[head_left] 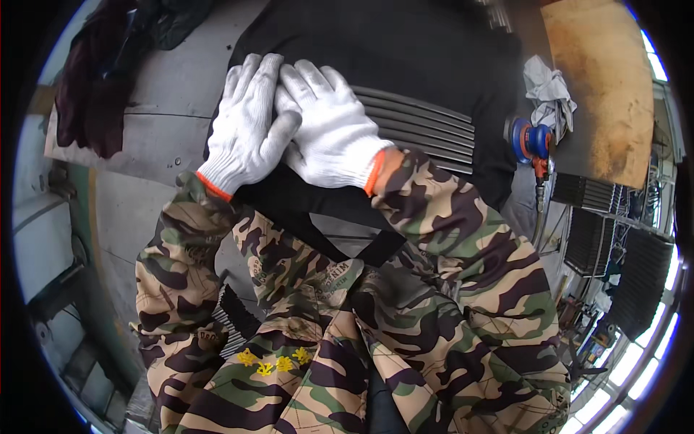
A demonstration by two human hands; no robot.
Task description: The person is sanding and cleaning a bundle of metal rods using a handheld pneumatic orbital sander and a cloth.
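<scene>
A row of several dark grey metal bars [426, 130], side by side, lies on a black cloth [376, 43] spread over the table. My right hand [329, 126], in a white knit glove with an orange cuff, rests flat over the bars' left ends, fingers stretched out. Beside it my left hand [249, 119], gloved the same way, also lies flat with its fingers straight. Its thumb touches the edge of the right glove. What lies beneath both palms is hidden.
To the right are a blue and orange air sander [531, 141] with its hose, a crumpled white rag [549, 94] and a stained tan board [600, 87]. Racks of dark bars [589, 242] stand beyond. Dark maroon cloth [97, 87] hangs over the table's left side.
</scene>
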